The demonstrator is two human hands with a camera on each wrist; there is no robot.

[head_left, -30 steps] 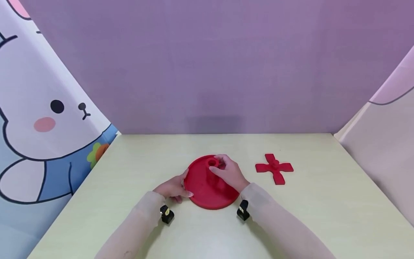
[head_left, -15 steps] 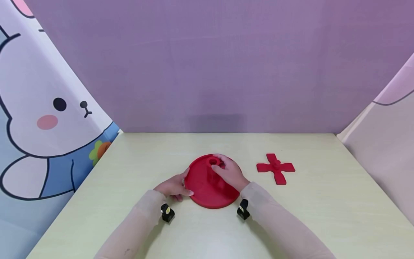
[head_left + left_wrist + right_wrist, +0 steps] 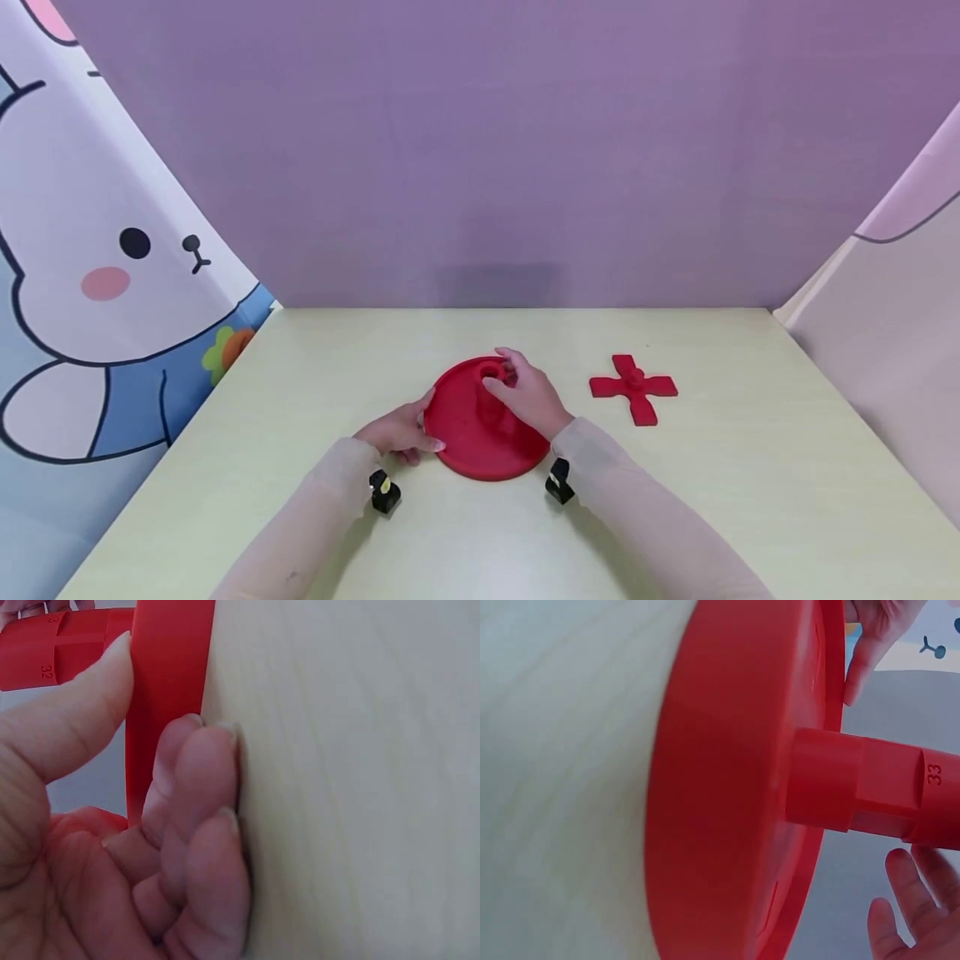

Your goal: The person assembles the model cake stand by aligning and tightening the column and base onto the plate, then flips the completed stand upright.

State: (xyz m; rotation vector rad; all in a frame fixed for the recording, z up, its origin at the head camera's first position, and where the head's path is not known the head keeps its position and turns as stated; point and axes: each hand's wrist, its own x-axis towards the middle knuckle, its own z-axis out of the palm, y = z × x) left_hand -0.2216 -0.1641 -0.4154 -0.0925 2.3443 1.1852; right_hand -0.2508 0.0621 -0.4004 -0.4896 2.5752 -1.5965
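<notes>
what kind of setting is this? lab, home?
Likely a staged recording booth, not a home: a pale table boxed in by a plain purple backdrop and a cartoon rabbit curtain, with only red plastic parts out.

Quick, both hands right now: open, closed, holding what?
Left hand: pinches the rim of the round red plastic disc.
Right hand: fingers curled round the disc's red central post.

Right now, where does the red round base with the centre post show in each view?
Head: red round base at table centre, between both hands.
Left wrist: its rim, a vertical band upper left, thumb on it.
Right wrist: fills the middle.
Shared landmark: the post.
</notes>
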